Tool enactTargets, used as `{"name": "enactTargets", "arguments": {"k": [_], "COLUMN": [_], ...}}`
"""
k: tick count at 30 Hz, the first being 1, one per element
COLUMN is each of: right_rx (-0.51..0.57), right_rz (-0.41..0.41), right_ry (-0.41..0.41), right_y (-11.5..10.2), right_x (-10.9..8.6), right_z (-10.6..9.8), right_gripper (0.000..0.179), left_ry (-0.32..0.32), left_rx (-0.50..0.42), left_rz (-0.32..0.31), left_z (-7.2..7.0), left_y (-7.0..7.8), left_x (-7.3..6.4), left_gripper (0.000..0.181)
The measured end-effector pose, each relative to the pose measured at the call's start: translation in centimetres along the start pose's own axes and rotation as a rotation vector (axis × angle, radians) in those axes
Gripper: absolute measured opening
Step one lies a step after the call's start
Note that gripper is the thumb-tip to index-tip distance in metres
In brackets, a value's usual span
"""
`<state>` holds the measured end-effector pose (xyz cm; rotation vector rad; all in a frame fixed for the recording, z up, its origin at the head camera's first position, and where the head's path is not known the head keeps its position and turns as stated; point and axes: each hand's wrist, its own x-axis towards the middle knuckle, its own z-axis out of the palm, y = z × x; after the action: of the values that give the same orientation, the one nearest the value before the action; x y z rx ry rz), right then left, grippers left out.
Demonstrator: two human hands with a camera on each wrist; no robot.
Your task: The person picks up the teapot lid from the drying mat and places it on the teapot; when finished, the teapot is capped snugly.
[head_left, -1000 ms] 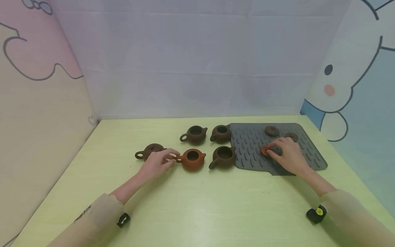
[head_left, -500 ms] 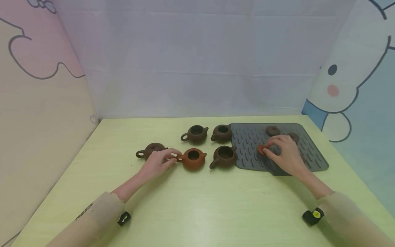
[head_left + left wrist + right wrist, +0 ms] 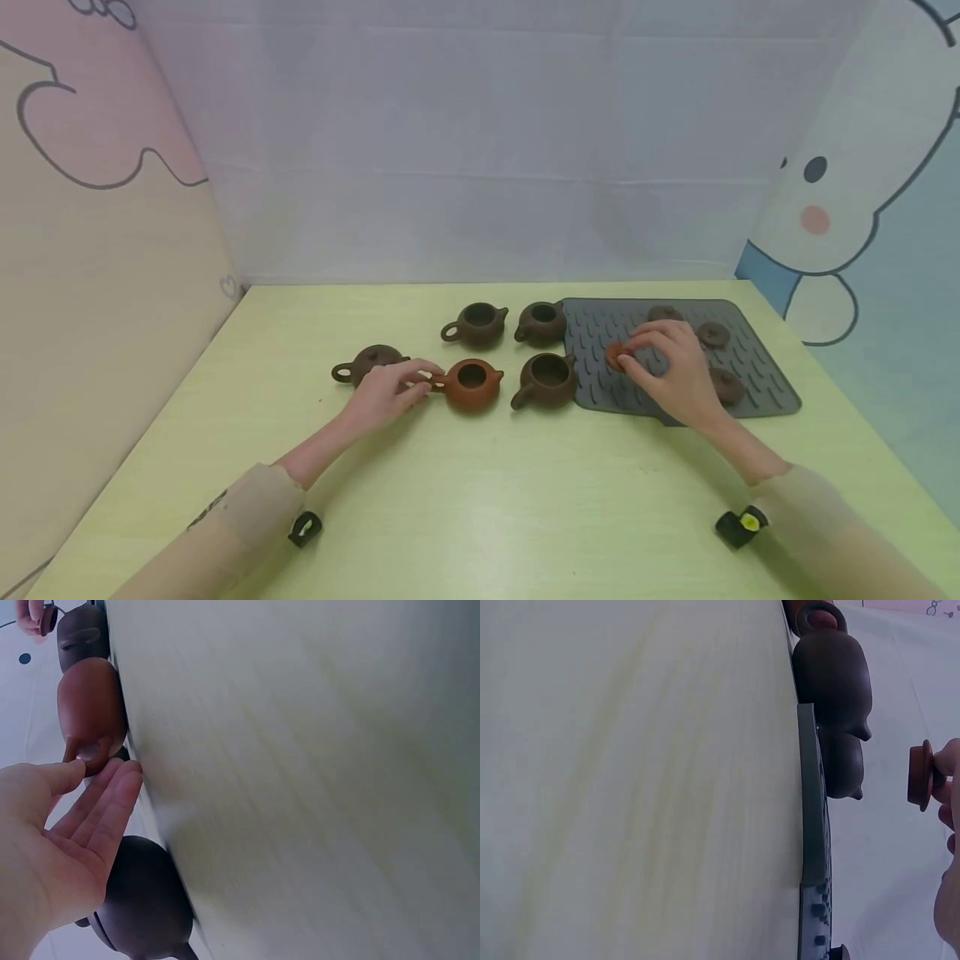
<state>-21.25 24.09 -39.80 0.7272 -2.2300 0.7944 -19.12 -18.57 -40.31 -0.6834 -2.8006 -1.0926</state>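
My left hand (image 3: 386, 393) pinches the handle of a reddish-orange teapot (image 3: 471, 402), which stands lidless on the table. In the left wrist view, thumb and fingers meet at that teapot's handle (image 3: 99, 759). A reddish-orange lid (image 3: 615, 357) is pinched by its knob in my right hand (image 3: 678, 375), above the grey mat. The right wrist view shows this lid (image 3: 918, 776) tilted on edge and raised off the mat. Partly behind my left hand sits a dark brown teapot (image 3: 371, 360) with its lid on. An uncovered brown teapot (image 3: 546, 397) stands right of the orange one.
Two more uncovered brown teapots, one left (image 3: 480, 333) and one right (image 3: 542, 332), stand farther back. The ridged grey mat (image 3: 592, 387) lies at the right, bearing brown lids at its back (image 3: 664, 313), right (image 3: 712, 335) and front (image 3: 727, 387). A pale wall rises behind the table.
My right hand has moved left with the orange lid, away from the mat's middle, uncovering a brown lid near the front. My left hand stays at the orange teapot's handle.
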Motion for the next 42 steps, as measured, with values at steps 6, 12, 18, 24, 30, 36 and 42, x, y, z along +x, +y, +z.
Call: {"name": "enactTargets", "arguments": {"k": [6, 12, 18, 24, 30, 36, 42], "right_rx": [0.046, 0.082, 0.109, 0.157, 0.172, 0.202, 0.218], "right_rz": [-0.038, -0.060, -0.100, -0.128, -0.135, -0.152, -0.181], "right_ry": [0.024, 0.015, 0.014, 0.024, 0.007, -0.013, -0.038], "right_y": [-0.9, -1.8, -3.0, -4.1, -5.2, -6.4, -7.5], "right_x": [0.5, 0.9, 1.3, 1.9, 2.3, 3.0, 3.6], "right_z": [1.0, 2.3, 3.3, 4.3, 5.6, 6.9, 8.4], "right_gripper": [0.021, 0.022, 0.025, 0.026, 0.026, 0.024, 0.022], "left_ry": [-0.010, -0.040, -0.039, -0.053, -0.050, -0.047, -0.044], "left_rx": [0.030, 0.070, 0.110, 0.122, 0.127, 0.127, 0.121], "left_rz": [-0.003, -0.001, 0.015, 0.004, -0.004, -0.001, -0.002], "left_z": [-0.2, -0.3, -0.3, -0.3, -0.4, -0.3, -0.3], "left_y": [0.1, 0.3, 0.3, 0.2, 0.3, 0.2, 0.4], "left_x": [0.2, 0.2, 0.1, 0.0, -0.1, -0.1, 0.0], "left_gripper": [0.026, 0.027, 0.028, 0.029, 0.029, 0.029, 0.029]}}
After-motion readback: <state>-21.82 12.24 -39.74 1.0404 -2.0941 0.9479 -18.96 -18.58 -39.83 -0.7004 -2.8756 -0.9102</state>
